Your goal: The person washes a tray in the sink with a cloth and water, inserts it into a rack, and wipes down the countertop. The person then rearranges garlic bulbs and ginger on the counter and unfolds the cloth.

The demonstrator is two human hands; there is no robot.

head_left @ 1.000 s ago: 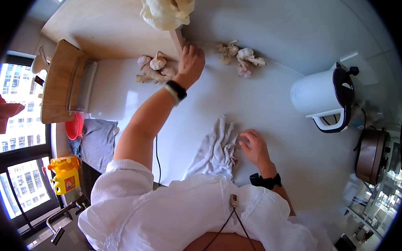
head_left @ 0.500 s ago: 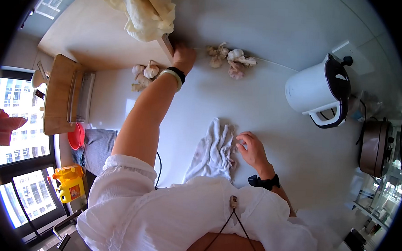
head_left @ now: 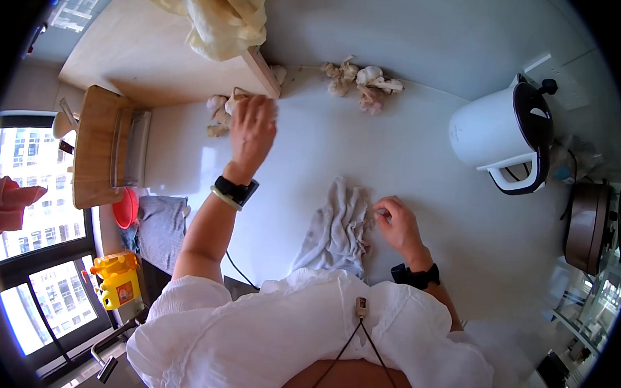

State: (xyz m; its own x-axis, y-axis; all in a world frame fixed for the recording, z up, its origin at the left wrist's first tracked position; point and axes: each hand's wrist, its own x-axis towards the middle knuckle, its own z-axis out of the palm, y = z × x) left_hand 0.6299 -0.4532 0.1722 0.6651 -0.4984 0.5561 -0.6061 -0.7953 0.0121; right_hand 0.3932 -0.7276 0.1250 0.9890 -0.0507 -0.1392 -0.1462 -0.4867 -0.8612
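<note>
Garlic [head_left: 217, 104] and ginger [head_left: 218, 130], upper left, lie partly behind the left hand [head_left: 253, 137], which has withdrawn from the wooden panel [head_left: 191, 64]; its fingers' grip I cannot tell. Right hand [head_left: 400, 227] curls loosely, empty-looking, beside white cloth [head_left: 331, 233].

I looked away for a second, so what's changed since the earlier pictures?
Your left hand has drawn back from the wooden panel's end, toward you and leftward, to beside the ginger. A pale lump now shows by that end; whether you just released it, I can't tell. Your right hand stays beside the cloth.
</note>
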